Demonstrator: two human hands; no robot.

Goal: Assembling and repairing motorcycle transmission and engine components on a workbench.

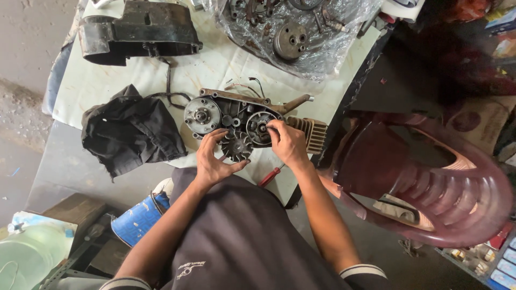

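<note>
An open small engine case [236, 115] lies on a white sheet on the table, with a round pulley at its left end and a finned cylinder [312, 133] at its right. My left hand [214, 158] grips a dark finned fan wheel [236, 145] at the case's near edge. My right hand [287, 142] has its fingertips on a round toothed part [259, 126] inside the case. A red-handled screwdriver [270, 176] lies by my right wrist.
A black cloth [129, 131] lies left of the engine. A black engine cover [137, 29] sits at the back left, a plastic bag of metal parts [293, 32] at the back. A maroon plastic chair [424, 177] stands right. A blue container [140, 217] is below.
</note>
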